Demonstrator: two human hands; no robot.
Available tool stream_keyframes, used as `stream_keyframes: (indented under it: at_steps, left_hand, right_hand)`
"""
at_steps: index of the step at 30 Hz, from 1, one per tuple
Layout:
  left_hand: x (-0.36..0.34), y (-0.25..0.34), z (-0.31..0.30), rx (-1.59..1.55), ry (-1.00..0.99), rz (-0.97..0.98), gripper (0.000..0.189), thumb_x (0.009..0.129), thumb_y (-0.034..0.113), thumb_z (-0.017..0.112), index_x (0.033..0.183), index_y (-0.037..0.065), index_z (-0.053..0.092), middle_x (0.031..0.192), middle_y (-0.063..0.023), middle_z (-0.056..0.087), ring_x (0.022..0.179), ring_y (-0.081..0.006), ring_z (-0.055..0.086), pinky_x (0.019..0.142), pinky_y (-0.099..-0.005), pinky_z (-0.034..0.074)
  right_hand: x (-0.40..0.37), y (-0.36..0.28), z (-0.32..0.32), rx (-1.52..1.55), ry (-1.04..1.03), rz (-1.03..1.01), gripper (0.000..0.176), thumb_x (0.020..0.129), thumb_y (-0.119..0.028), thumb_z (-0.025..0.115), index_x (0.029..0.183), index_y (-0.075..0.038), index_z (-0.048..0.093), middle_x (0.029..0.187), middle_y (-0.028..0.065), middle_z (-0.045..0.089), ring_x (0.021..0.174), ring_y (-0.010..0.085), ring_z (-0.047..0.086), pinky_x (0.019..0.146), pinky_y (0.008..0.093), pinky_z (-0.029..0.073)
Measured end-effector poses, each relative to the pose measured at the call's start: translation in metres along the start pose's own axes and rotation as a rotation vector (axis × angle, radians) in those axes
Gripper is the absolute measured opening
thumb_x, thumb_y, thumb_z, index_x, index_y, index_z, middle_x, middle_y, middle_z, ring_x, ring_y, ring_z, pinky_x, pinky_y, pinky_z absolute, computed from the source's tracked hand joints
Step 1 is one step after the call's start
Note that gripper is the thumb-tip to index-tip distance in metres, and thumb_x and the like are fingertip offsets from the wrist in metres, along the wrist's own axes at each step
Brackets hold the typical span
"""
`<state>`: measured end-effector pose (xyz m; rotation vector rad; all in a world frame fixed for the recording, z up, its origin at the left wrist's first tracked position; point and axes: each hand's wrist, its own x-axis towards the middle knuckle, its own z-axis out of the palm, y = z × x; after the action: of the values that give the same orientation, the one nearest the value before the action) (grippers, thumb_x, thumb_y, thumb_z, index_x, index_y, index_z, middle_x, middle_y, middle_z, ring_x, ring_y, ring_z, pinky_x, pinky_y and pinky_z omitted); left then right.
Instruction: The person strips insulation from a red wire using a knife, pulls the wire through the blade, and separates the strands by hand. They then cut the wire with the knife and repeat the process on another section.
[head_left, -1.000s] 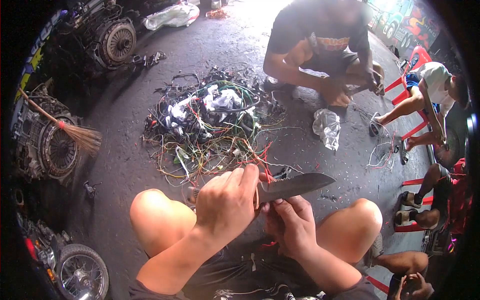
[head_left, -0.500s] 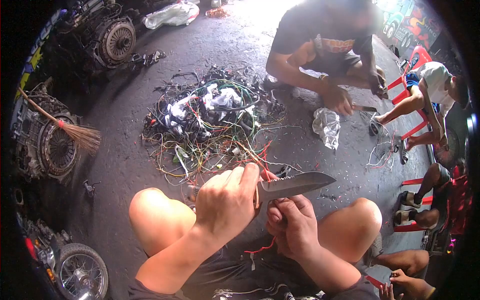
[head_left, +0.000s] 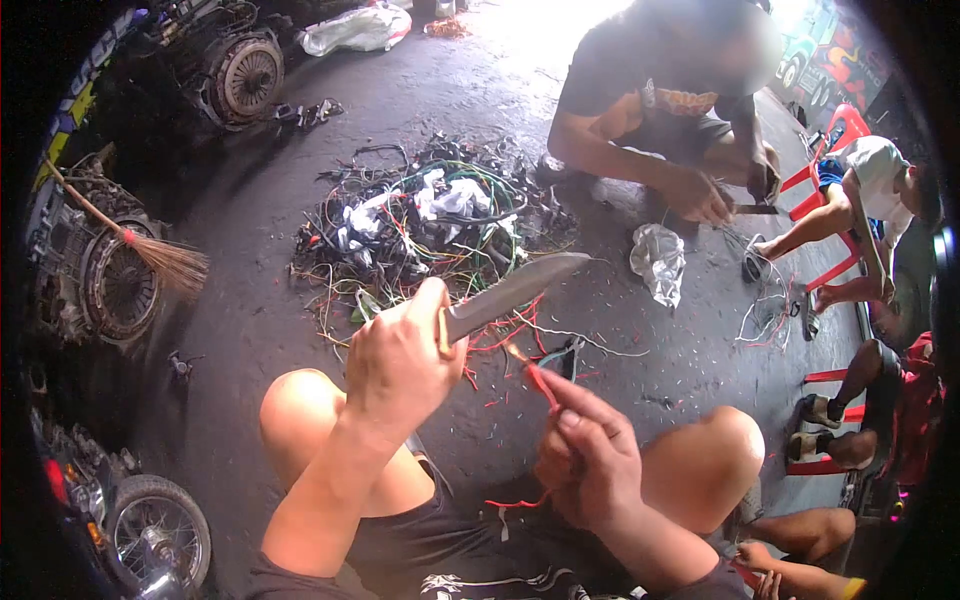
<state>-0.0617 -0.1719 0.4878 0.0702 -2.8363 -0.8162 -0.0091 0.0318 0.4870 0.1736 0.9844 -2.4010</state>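
My left hand is closed round the handle of a large knife, its broad grey blade tilted up to the right. Between the thumb and fingers of my right hand is a red wire. Its upper end shows bare copper-coloured strands, just below the blade and apart from it. The wire's other end hangs out under my right hand over my lap. Beyond both hands lies a tangled heap of wires in many colours, with white scraps in it.
Opposite me a crouching person holds another knife. A crumpled white bag lies on the floor nearby. Clutch-like machine parts, a broom and a motorcycle wheel stand left. People on red chairs sit right.
My left hand has moved left and raised the knife, tilting its blade upward away from my right hand. The red wire's bare tip now shows above my right fingers.
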Motion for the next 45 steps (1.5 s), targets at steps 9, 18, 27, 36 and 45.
stream_keyframes:
  at_steps: [9, 18, 27, 36, 45]
  left_hand:
    - [-0.03, 0.035, 0.014, 0.089, -0.095, 0.294, 0.019, 0.08, 0.012, 0.066, 0.095, 0.007, 0.055, 0.074, -0.008, 0.063, 0.068, -0.0264, 0.067, 0.058, -0.0382, 0.054]
    - [-0.026, 0.034, 0.018, 0.088, -0.029, 0.318, 0.007, 0.085, 0.009, 0.059, 0.091, 0.008, 0.056, 0.073, -0.0071, 0.062, 0.066, -0.0246, 0.066, 0.057, -0.037, 0.054]
    - [-0.024, 0.027, 0.029, 0.042, 0.022, 0.32, 0.015, 0.083, 0.018, 0.067, 0.091, 0.008, 0.059, 0.07, -0.0095, 0.064, 0.061, -0.0297, 0.067, 0.054, -0.041, 0.052]
    - [-0.015, 0.027, 0.029, 0.03, 0.096, 0.377, 0.011, 0.083, 0.017, 0.067, 0.085, 0.008, 0.06, 0.071, -0.0089, 0.064, 0.062, -0.0286, 0.066, 0.054, -0.0394, 0.051]
    - [-0.014, 0.031, 0.019, 0.035, 0.019, 0.287, 0.006, 0.084, 0.011, 0.061, 0.089, 0.01, 0.058, 0.072, -0.009, 0.064, 0.067, -0.0272, 0.068, 0.058, -0.0389, 0.054]
  right_hand:
    - [0.011, -0.005, -0.007, 0.122, 0.145, 0.132, 0.046, 0.102, -0.014, 0.044, 0.148, -0.006, 0.041, 0.069, -0.0034, 0.043, 0.053, 0.0042, 0.032, 0.046, 0.0208, 0.026]
    - [0.013, 0.0, -0.003, 0.112, 0.132, 0.131, 0.045, 0.103, -0.015, 0.047, 0.147, -0.007, 0.043, 0.069, -0.0037, 0.043, 0.054, 0.0045, 0.031, 0.048, 0.0207, 0.026]
    - [0.013, 0.003, -0.006, 0.092, 0.146, 0.069, 0.039, 0.099, -0.008, 0.047, 0.137, -0.004, 0.05, 0.065, -0.0023, 0.042, 0.05, 0.0058, 0.03, 0.045, 0.0226, 0.025]
    - [0.011, 0.004, -0.005, 0.015, 0.18, -0.005, 0.008, 0.099, -0.007, 0.048, 0.095, -0.005, 0.055, 0.064, -0.0018, 0.043, 0.048, 0.0067, 0.032, 0.043, 0.0236, 0.026]
    - [0.014, -0.007, 0.005, -0.036, 0.205, 0.058, 0.01, 0.102, -0.016, 0.047, 0.096, -0.01, 0.051, 0.062, -0.0031, 0.036, 0.047, 0.0058, 0.028, 0.041, 0.0233, 0.022]
